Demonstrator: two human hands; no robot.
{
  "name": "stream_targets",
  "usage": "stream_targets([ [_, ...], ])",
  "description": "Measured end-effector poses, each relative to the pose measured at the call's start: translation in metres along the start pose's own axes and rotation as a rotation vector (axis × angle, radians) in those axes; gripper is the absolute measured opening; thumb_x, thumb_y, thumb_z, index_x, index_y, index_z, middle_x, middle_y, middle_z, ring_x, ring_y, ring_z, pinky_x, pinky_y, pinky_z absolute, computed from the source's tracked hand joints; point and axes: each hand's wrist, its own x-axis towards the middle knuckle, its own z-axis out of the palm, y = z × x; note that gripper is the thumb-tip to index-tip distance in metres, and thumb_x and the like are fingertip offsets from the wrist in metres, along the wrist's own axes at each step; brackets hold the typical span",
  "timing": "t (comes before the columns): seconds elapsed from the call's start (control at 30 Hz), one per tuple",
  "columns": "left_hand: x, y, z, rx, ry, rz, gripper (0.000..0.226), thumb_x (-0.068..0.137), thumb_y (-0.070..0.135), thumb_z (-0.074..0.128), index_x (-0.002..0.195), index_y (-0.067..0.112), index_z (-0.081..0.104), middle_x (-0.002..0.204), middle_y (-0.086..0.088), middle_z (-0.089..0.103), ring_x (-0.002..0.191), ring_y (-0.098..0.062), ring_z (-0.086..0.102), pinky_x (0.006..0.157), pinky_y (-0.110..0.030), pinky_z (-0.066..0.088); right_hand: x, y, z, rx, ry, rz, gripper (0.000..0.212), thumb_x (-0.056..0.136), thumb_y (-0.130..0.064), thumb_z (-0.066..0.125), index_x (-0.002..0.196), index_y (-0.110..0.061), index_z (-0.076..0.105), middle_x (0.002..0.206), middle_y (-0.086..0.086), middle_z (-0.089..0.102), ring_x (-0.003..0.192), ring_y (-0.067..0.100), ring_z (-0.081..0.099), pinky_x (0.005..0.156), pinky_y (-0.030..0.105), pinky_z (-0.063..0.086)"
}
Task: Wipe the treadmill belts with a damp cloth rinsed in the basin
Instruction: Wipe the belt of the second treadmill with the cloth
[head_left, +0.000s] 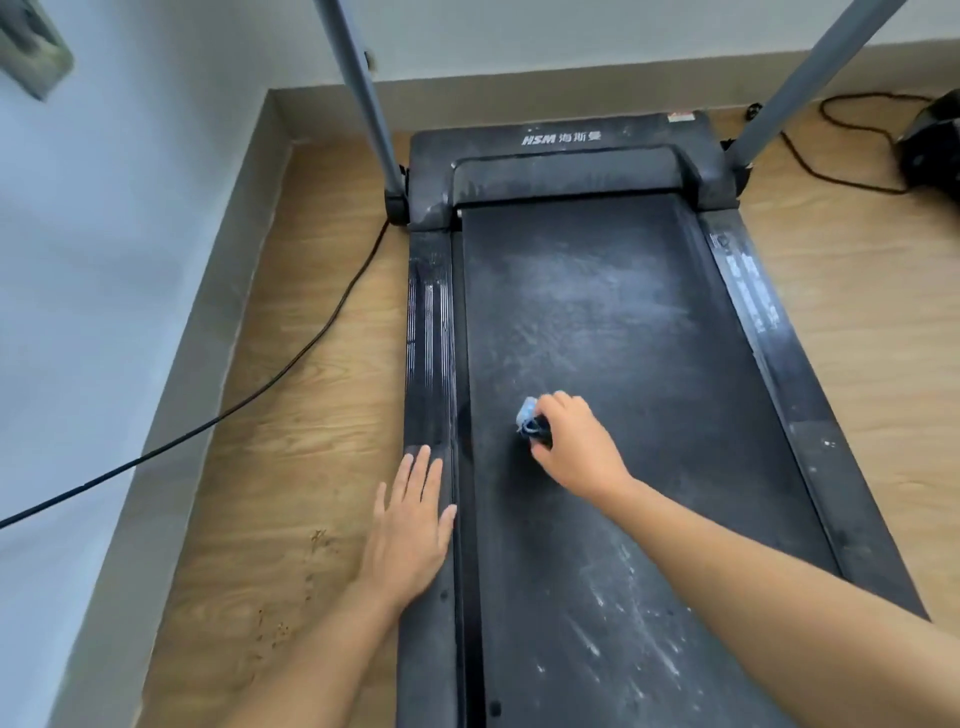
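Note:
A black treadmill belt (623, 338) runs away from me, dusty with pale smears in the middle and white streaks near the front. My right hand (576, 447) grips a bunched blue and dark cloth (531, 418) and holds it down on the belt left of centre. My left hand (410, 525) lies flat with straight fingers on the treadmill's left side rail (428, 332). No basin is in view.
Two grey uprights (358, 98) (810, 73) rise from the motor cover (566, 166). A black cable (291, 364) crosses the wooden floor at left, beside a grey skirting and wall. Another cable and a dark object (930, 145) lie at the far right.

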Motion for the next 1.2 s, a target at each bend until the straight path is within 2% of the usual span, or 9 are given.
stream_targets([
  [0.1, -0.023, 0.017, 0.038, -0.144, 0.062, -0.144, 0.072, 0.105, 0.050, 0.025, 0.168, 0.015, 0.021, 0.177, 0.003, 0.002, 0.162, -0.028, 0.013, 0.119, -0.052, 0.040, -0.026, 0.001, 0.053, -0.192, -0.097, -0.133, 0.023, 0.078, -0.016, 0.068, 0.098, -0.017, 0.057, 0.101, 0.001, 0.058, 0.094, 0.032, 0.054, 0.070, 0.043, 0.051],
  [0.2, -0.035, 0.031, 0.049, -0.173, 0.112, -0.181, 0.070, 0.106, 0.046, 0.030, 0.168, 0.017, 0.017, 0.177, 0.005, -0.001, 0.163, -0.028, 0.011, 0.114, -0.049, 0.043, -0.046, 0.000, 0.065, -0.258, -0.027, -0.147, 0.026, 0.069, -0.013, 0.071, 0.089, -0.018, 0.057, 0.089, -0.001, 0.055, 0.079, 0.028, 0.050, 0.062, 0.042, 0.049],
  [0.4, -0.035, 0.033, 0.055, -0.214, 0.178, -0.210, 0.070, 0.105, 0.042, 0.036, 0.168, 0.020, 0.019, 0.177, 0.009, -0.001, 0.163, -0.024, 0.013, 0.096, -0.042, 0.057, -0.069, -0.014, 0.055, -0.299, 0.033, -0.113, 0.018, 0.078, -0.036, 0.058, 0.091, -0.024, 0.061, 0.094, -0.007, 0.058, 0.094, 0.024, 0.052, 0.087, 0.041, 0.044],
  [0.53, -0.033, 0.032, 0.055, -0.209, 0.189, -0.221, 0.070, 0.104, 0.041, 0.035, 0.168, 0.019, 0.018, 0.177, 0.008, -0.002, 0.163, -0.025, 0.013, 0.100, -0.042, 0.056, -0.055, -0.021, 0.072, -0.151, 0.111, -0.078, 0.038, 0.092, -0.019, 0.059, 0.129, -0.011, 0.059, 0.139, 0.007, 0.055, 0.134, 0.032, 0.045, 0.108, 0.046, 0.045],
  [0.63, -0.035, 0.033, 0.056, -0.190, 0.211, -0.209, 0.070, 0.105, 0.040, 0.035, 0.169, 0.018, 0.015, 0.177, 0.006, -0.003, 0.163, -0.026, 0.012, 0.099, -0.042, 0.056, -0.046, -0.022, 0.102, -0.183, -0.023, -0.030, 0.070, 0.108, -0.042, 0.037, 0.165, -0.005, 0.020, 0.174, 0.015, 0.008, 0.162, 0.030, 0.003, 0.132, 0.045, 0.010],
  [0.7, -0.034, 0.031, 0.058, -0.187, 0.218, -0.199, 0.071, 0.105, 0.040, 0.036, 0.169, 0.018, 0.015, 0.177, 0.005, -0.003, 0.162, -0.027, 0.013, 0.098, -0.043, 0.057, -0.031, -0.017, 0.112, -0.254, -0.042, -0.024, 0.079, 0.109, -0.058, 0.026, 0.167, -0.009, 0.005, 0.176, 0.009, -0.007, 0.162, 0.023, -0.011, 0.132, 0.043, 0.001],
  [0.77, -0.034, 0.030, 0.060, -0.186, 0.227, -0.200, 0.071, 0.105, 0.040, 0.036, 0.169, 0.019, 0.014, 0.177, 0.006, -0.004, 0.162, -0.027, 0.013, 0.099, -0.044, 0.056, -0.005, -0.016, 0.112, -0.314, -0.028, -0.039, 0.081, 0.108, -0.063, 0.021, 0.168, -0.011, 0.005, 0.176, 0.008, -0.005, 0.162, 0.023, -0.010, 0.132, 0.043, 0.001],
  [0.97, -0.034, 0.029, 0.061, -0.204, 0.242, -0.198, 0.071, 0.105, 0.040, 0.037, 0.169, 0.020, 0.014, 0.177, 0.007, -0.004, 0.162, -0.028, 0.015, 0.101, -0.045, 0.055, 0.064, -0.024, 0.111, -0.348, 0.013, -0.029, 0.067, 0.111, -0.043, 0.019, 0.167, -0.009, 0.011, 0.176, 0.011, 0.004, 0.163, 0.027, 0.000, 0.131, 0.049, 0.010],
  [1.2, -0.035, 0.028, 0.062, -0.265, 0.239, -0.187, 0.063, 0.107, 0.032, 0.033, 0.168, 0.020, 0.022, 0.177, 0.008, 0.002, 0.162, -0.023, 0.014, 0.106, -0.043, 0.052, -0.060, -0.035, 0.128, -0.286, -0.069, -0.045, 0.071, 0.105, -0.033, 0.032, 0.167, -0.009, 0.008, 0.176, 0.012, -0.004, 0.162, 0.026, -0.007, 0.131, 0.047, 0.009],
])
